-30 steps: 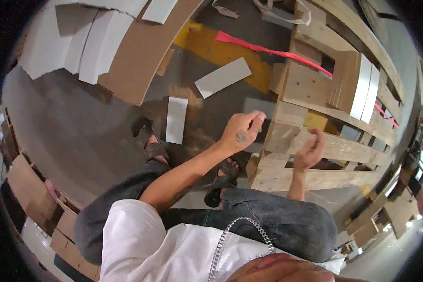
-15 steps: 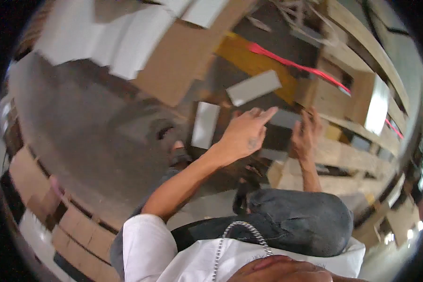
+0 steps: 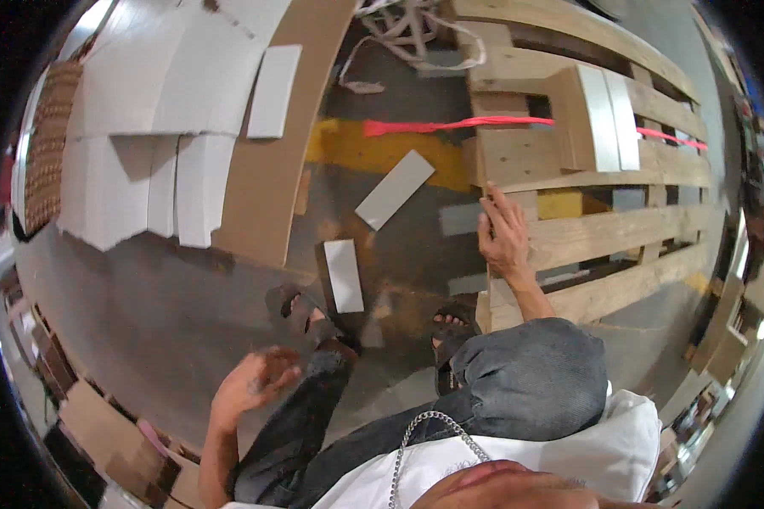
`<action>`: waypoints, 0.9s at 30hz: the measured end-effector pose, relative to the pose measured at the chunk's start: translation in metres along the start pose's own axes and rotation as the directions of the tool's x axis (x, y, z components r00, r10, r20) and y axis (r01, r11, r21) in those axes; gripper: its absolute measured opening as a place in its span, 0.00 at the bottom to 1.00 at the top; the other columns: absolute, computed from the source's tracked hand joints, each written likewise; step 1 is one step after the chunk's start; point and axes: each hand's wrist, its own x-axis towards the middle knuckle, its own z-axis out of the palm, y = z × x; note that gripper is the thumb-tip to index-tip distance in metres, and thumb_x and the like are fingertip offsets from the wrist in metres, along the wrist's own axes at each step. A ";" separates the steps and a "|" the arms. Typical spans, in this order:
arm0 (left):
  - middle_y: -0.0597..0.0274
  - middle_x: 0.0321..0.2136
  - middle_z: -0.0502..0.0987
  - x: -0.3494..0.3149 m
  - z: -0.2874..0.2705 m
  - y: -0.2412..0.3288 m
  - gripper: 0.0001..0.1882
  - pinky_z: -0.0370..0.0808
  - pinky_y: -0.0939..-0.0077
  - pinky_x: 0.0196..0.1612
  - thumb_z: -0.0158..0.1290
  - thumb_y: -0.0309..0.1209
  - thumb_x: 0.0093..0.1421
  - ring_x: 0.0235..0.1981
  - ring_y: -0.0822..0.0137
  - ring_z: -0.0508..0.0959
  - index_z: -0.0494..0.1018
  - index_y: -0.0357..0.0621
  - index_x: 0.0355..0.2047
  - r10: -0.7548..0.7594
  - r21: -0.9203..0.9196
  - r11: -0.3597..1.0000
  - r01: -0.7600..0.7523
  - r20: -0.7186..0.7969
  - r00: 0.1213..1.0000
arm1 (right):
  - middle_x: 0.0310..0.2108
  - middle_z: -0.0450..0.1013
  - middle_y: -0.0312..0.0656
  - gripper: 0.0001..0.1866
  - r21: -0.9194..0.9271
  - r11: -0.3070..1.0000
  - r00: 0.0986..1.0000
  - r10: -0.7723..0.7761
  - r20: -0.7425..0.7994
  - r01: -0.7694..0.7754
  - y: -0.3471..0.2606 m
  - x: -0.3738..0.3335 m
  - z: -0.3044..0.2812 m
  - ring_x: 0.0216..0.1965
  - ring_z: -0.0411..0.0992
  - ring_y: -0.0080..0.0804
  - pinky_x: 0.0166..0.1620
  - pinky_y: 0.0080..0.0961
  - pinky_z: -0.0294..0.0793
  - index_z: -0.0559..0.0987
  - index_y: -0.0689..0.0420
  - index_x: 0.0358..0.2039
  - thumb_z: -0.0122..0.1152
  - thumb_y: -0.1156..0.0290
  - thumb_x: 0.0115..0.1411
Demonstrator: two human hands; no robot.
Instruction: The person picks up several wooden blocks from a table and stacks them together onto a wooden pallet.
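My right hand reaches over the near-left edge of the wooden pallet, fingers stretched out with nothing in them. My left hand hangs beside my left knee, loosely bent and slightly blurred, with nothing visible in it. On the floor between the hands lie two narrow white rectangular pieces, a tilted one and a nearer upright-lying one. A stack of white-faced brown boxes rests on the pallet. A pink strap runs from the floor onto the pallet and passes under or behind that stack.
At the left, a brown cardboard sheet lies by large white cartons, with another white rectangular piece on top. Tangled white strapping lies at the far end. My sandalled feet stand near the pallet's left side.
My left hand has drawn back from above the floor pieces toward my left knee. The right hand stays near the pallet edge. The whole view has turned and shifted.
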 end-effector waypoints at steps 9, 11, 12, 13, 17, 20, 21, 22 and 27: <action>0.52 0.42 0.76 0.034 -0.006 -0.010 0.06 0.70 0.62 0.47 0.52 0.26 0.57 0.44 0.49 0.74 0.75 0.36 0.30 0.216 0.070 0.968 -0.243 0.267 0.939 | 0.55 0.69 0.42 0.11 0.007 1.000 0.999 0.008 -0.031 -0.008 0.003 -0.006 -0.001 0.46 0.71 0.41 0.48 0.36 0.69 0.78 0.64 0.36 0.57 0.78 0.50; 0.50 0.45 0.75 0.027 -0.013 0.000 0.09 0.70 0.62 0.49 0.52 0.26 0.57 0.45 0.48 0.74 0.74 0.37 0.37 0.199 0.064 0.974 -0.218 0.220 0.955 | 0.55 0.70 0.42 0.11 0.035 0.999 0.999 -0.010 -0.047 0.011 -0.003 0.000 0.002 0.46 0.71 0.42 0.48 0.36 0.69 0.78 0.64 0.36 0.57 0.78 0.50; 0.48 0.47 0.74 0.030 -0.010 0.003 0.14 0.70 0.63 0.51 0.53 0.26 0.57 0.46 0.47 0.73 0.73 0.39 0.44 0.203 0.035 0.976 -0.214 0.198 0.959 | 0.54 0.70 0.42 0.12 0.032 0.999 0.999 -0.010 -0.047 0.012 -0.003 -0.002 0.002 0.45 0.72 0.42 0.48 0.35 0.70 0.78 0.64 0.37 0.58 0.79 0.50; 0.48 0.47 0.74 0.035 -0.007 0.003 0.14 0.70 0.63 0.51 0.53 0.26 0.57 0.46 0.47 0.73 0.73 0.39 0.44 0.208 0.022 0.976 -0.217 0.199 0.958 | 0.54 0.70 0.42 0.12 0.024 1.000 0.999 -0.013 -0.038 0.014 -0.002 -0.003 0.001 0.45 0.72 0.42 0.48 0.35 0.70 0.78 0.64 0.37 0.58 0.79 0.50; 0.47 0.49 0.73 0.045 -0.001 0.017 0.21 0.70 0.61 0.52 0.53 0.29 0.58 0.50 0.46 0.72 0.68 0.45 0.53 0.155 0.119 0.978 -0.173 0.145 0.977 | 0.53 0.71 0.43 0.12 0.059 0.998 0.998 0.001 -0.063 0.003 0.002 -0.008 0.008 0.45 0.72 0.43 0.47 0.34 0.70 0.78 0.64 0.38 0.57 0.80 0.51; 0.46 0.50 0.72 0.044 0.004 0.011 0.22 0.69 0.59 0.53 0.51 0.31 0.60 0.51 0.44 0.71 0.67 0.46 0.55 0.162 0.096 0.979 -0.180 0.173 0.971 | 0.53 0.71 0.44 0.11 0.068 0.998 0.998 0.020 -0.055 -0.016 -0.002 -0.004 0.002 0.45 0.72 0.44 0.47 0.34 0.70 0.78 0.65 0.38 0.56 0.81 0.53; 0.47 0.50 0.72 0.042 0.005 0.011 0.22 0.69 0.59 0.53 0.51 0.31 0.60 0.51 0.44 0.70 0.66 0.47 0.56 0.142 0.074 0.985 -0.158 0.188 0.972 | 0.54 0.71 0.44 0.11 0.069 0.997 0.999 0.021 -0.040 -0.018 -0.002 -0.006 0.001 0.45 0.72 0.44 0.47 0.35 0.70 0.78 0.65 0.38 0.56 0.81 0.53; 0.47 0.50 0.72 0.041 0.006 0.011 0.23 0.69 0.58 0.53 0.52 0.31 0.60 0.51 0.43 0.70 0.66 0.47 0.56 0.127 0.056 0.988 -0.141 0.199 0.972 | 0.54 0.71 0.44 0.11 0.067 0.998 0.999 0.019 -0.031 -0.017 -0.003 -0.004 0.000 0.45 0.72 0.44 0.47 0.35 0.70 0.78 0.65 0.38 0.56 0.81 0.53; 0.44 0.48 0.72 0.036 0.007 0.005 0.23 0.70 0.60 0.49 0.53 0.30 0.59 0.46 0.43 0.72 0.66 0.42 0.55 0.176 0.061 0.980 -0.187 0.162 0.971 | 0.54 0.69 0.48 0.13 0.071 0.997 0.999 0.031 -0.012 -0.030 -0.001 -0.002 -0.003 0.48 0.71 0.47 0.49 0.35 0.69 0.78 0.65 0.39 0.55 0.83 0.52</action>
